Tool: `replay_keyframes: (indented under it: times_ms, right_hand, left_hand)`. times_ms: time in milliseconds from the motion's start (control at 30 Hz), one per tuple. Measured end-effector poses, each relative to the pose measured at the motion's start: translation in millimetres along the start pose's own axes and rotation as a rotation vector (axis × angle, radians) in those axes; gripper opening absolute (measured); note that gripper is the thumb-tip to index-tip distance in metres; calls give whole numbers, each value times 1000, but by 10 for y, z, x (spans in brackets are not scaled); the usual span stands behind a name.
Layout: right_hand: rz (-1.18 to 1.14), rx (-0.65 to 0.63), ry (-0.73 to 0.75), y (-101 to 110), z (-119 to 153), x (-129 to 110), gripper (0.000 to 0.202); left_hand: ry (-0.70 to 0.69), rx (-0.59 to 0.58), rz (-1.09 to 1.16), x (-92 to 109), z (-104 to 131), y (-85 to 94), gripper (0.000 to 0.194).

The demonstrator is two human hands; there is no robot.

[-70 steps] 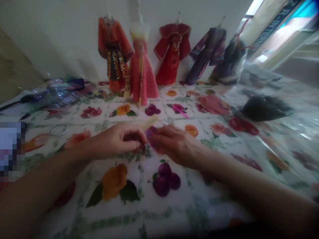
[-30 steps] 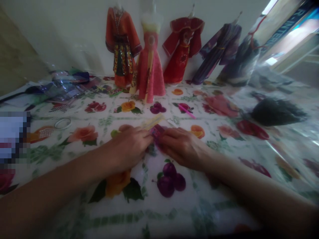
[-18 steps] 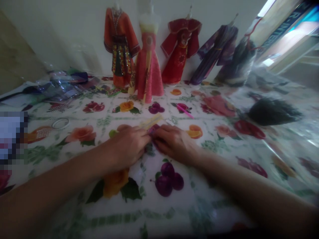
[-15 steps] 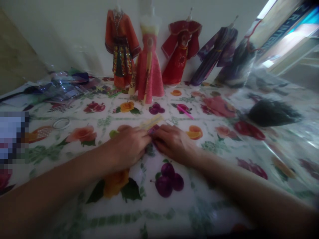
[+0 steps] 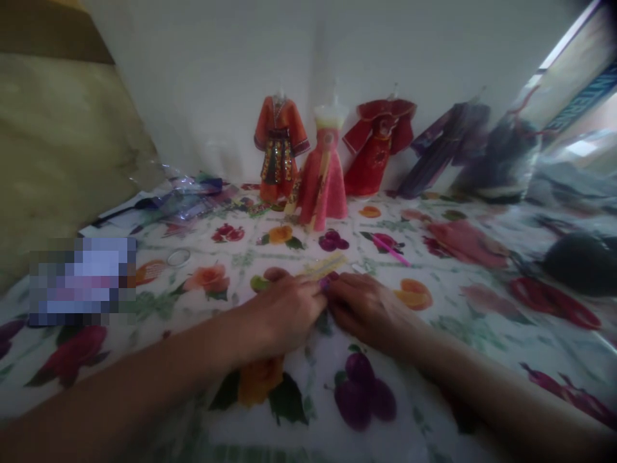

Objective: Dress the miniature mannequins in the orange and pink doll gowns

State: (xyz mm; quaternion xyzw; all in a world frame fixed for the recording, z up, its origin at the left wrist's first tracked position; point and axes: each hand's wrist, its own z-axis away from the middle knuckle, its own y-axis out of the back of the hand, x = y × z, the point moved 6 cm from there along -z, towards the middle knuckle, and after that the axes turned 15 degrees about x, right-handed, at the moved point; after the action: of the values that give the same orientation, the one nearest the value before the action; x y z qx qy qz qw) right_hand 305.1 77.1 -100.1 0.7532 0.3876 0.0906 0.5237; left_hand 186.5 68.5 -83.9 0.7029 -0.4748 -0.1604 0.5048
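**Two hands meeting over a small pink piece on the fruit-print tabletop**

The left hand (image 5: 284, 312) and the right hand (image 5: 369, 308) are lying knuckles-up on the tabletop (image 5: 299, 424), with their fingertips coming together at the middle of the scene. Between those fingertips a small pink-purple piece (image 5: 326, 281) is showing; both hands are touching it, and the fingers seem to be pinching it, though the blur is hiding exactly how tightly. Just beyond the fingertips, a pale yellow strip (image 5: 324, 265) is lying flat, slanting up toward the right.

Farther right of it, a thin pink stick (image 5: 391, 251) is resting on the cloth. Far to the left, a small clear ring (image 5: 178, 258) is lying flat, and beyond it a heap of crinkled clear wrappers (image 5: 187, 196) is spreading toward the wall.

Along the far wall a row of doll dresses is standing upright: an orange robe (image 5: 281, 148), a pink gown (image 5: 322, 177) just in front and to its right, a red robe (image 5: 377, 145), and a purple robe (image 5: 441, 151). A pink cloth (image 5: 465, 241) is lying on the right side, and a dark fuzzy bundle (image 5: 581, 263) is sitting at the far right edge.
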Motion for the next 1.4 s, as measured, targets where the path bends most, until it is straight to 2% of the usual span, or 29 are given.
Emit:
replay_keyframes:
  times_ms: [267, 533, 733, 900, 1133, 1267, 1400]
  right_hand:
    - [-10, -3, 5, -1, -8, -15, 7]
    - [8, 68, 20, 17, 9, -14, 7]
    - [-61, 167, -1, 217, 55, 15, 8]
    - [-102, 232, -11, 373, 82, -16, 5]
    - [-102, 158, 28, 303, 124, 5, 8]
    - [-76, 62, 31, 213, 151, 29, 10]
    - [-96, 21, 8, 176, 151, 32, 13]
  left_hand:
    - [-2, 13, 33, -41, -2, -47, 15]
    - [3, 3, 47, -30, -2, -28, 16]
    - [28, -36, 51, -64, 15, -51, 25]
    - [-23, -56, -12, -93, 14, -80, 22]
    - [15, -94, -44, -88, 4, -81, 18]
    - [-32, -91, -78, 3, 9, -78, 30]
    - [-74, -201, -195, 83, 42, -90, 38]
